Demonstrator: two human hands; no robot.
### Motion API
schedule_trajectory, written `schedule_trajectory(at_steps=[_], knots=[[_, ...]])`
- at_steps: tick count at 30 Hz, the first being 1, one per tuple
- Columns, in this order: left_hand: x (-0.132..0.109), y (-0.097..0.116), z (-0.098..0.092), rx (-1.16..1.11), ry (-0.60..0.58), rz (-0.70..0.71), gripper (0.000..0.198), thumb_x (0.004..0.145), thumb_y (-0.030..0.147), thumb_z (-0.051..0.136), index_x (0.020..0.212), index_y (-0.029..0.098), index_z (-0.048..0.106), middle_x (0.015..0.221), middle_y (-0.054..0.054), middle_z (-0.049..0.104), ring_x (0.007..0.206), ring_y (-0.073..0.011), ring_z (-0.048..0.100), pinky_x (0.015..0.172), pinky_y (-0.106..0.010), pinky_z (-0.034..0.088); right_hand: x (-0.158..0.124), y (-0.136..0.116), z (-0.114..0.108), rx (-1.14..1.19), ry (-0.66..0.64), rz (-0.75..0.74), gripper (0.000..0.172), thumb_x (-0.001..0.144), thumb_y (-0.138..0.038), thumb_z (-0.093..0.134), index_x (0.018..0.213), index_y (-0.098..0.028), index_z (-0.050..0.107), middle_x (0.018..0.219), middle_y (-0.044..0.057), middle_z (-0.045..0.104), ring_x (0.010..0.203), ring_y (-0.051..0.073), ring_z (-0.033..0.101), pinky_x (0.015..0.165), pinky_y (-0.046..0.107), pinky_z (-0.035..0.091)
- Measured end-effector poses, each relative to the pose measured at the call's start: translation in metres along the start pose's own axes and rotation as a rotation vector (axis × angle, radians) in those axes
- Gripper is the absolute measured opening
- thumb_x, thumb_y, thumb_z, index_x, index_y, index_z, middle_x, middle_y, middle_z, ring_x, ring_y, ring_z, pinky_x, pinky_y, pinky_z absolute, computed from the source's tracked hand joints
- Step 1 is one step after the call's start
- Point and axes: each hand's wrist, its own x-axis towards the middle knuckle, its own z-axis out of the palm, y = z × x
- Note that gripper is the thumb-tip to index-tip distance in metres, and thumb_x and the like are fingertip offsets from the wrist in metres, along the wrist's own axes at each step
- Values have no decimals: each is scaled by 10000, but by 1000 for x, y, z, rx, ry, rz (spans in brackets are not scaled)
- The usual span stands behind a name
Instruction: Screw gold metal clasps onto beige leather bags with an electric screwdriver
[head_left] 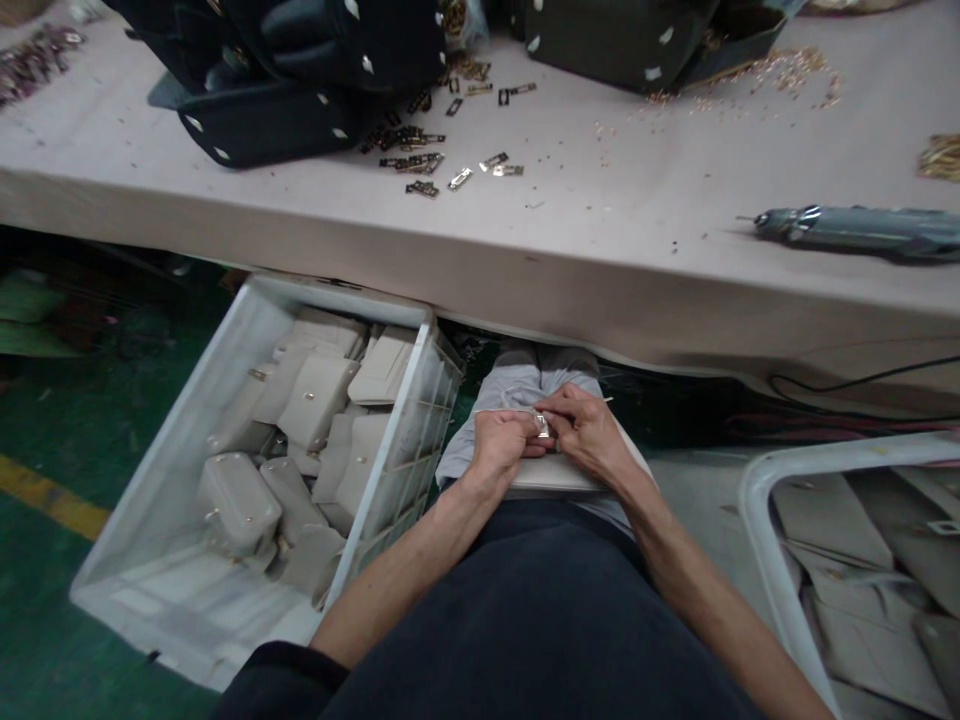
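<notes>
- A small metal fitting is held over the person's lap, pinched between the fingers of both hands.
- By the left hand, the fitting is gripped from the left, with the thumb laid on top and the fingers curled beneath.
- By the right hand, the fitting is grasped from the right, the fingers bent inward and clenched close to those of the left; the exact contact of each fingertip cannot be told.
- A beige piece is seen under the hands, resting across the lap on grey trousers; it is partly hidden by the fingers and forearms.
- To the left of the lap, a white crate is placed on the green floor, and several beige bags are heaped in it.
- To the right, a second crate is partly shown, filled with flat beige pieces.
- In front, the desk is covered in pale material, and dark bins are set along its far part.
- Loose metal plates are scattered beside the left bins; tiny gold-coloured parts are spilled near the right ones.
- A grey power screwdriver is laid at the desk's right side, its tip pointed left.
</notes>
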Motion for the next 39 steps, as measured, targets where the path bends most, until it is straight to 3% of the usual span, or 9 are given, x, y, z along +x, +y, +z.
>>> schedule_trajectory(at_steps=[5, 14, 18, 23, 25, 27, 30, 34, 39], knots=[[4, -4, 2, -51, 1, 93, 57, 586, 35, 685, 581, 91, 691, 611, -82, 684, 526, -178, 650, 539, -288, 550, -15, 1, -11, -94, -85, -224, 357, 869, -151, 704, 1219, -225, 723, 1243, 107, 665, 1122, 291, 639, 932, 429, 552], [6, -4, 1, -63, 0, 59, 72, 592, 49, 681, 583, 108, 640, 607, -56, 649, 570, -192, 649, 637, -362, 592, -10, 1, -12, -210, -130, -300, 188, 982, -133, 571, 1052, -175, 740, 1086, 121, 726, 997, 262, 682, 865, 380, 548], [0, -4, -1, -3, -18, 53, 69, 677, 136, 679, 615, 110, 663, 617, -98, 687, 535, -209, 654, 563, -337, 561, -8, -1, -15, -189, -104, -215, 205, 1024, -194, 541, 982, -191, 742, 964, 100, 730, 883, 228, 679, 791, 335, 507], [-14, 2, -10, 435, 48, 545, 88, 770, 202, 708, 768, 129, 756, 631, -47, 688, 522, -140, 608, 506, -218, 450, 0, -7, -24, -32, -71, -103, 225, 1009, -306, 620, 848, -197, 734, 799, 62, 703, 726, 194, 631, 706, 314, 451], [-16, 8, -12, 522, -64, 673, 210, 808, 207, 689, 987, 140, 777, 809, -67, 756, 568, -145, 664, 520, -213, 475, 4, -11, -30, 31, -76, -75, 238, 998, -328, 632, 833, -196, 742, 788, 57, 707, 716, 191, 624, 701, 314, 439], [-14, 13, -13, 529, -289, 622, 318, 861, 235, 655, 1149, 146, 755, 889, -89, 778, 572, -161, 706, 501, -215, 494, 7, -14, -36, 74, -87, -37, 248, 986, -341, 634, 824, -194, 751, 787, 50, 713, 717, 187, 616, 687, 312, 423], [-4, 10, -11, 456, -496, 476, 350, 911, 341, 647, 1146, 110, 765, 700, -85, 746, 494, -182, 693, 414, -205, 454, 9, -14, -43, 85, -124, 74, 264, 957, -362, 639, 797, -190, 760, 736, 32, 694, 675, 173, 579, 628, 303, 386], [7, -3, -7, 263, -430, 392, 370, 813, 384, 768, 991, 60, 786, 616, -90, 721, 444, -168, 658, 417, -219, 508, 6, -10, -45, 160, -187, 243, 263, 905, -385, 650, 799, -174, 766, 726, 34, 697, 666, 172, 587, 604, 291, 402], [6, -11, -6, 210, -369, 377, 340, 768, 369, 807, 913, 62, 793, 601, -98, 725, 447, -171, 665, 446, -236, 553, 1, -7, -37, 169, -143, 281, 227, 846, -351, 641, 802, -164, 763, 719, 34, 695, 643, 166, 580, 590, 280, 410]])
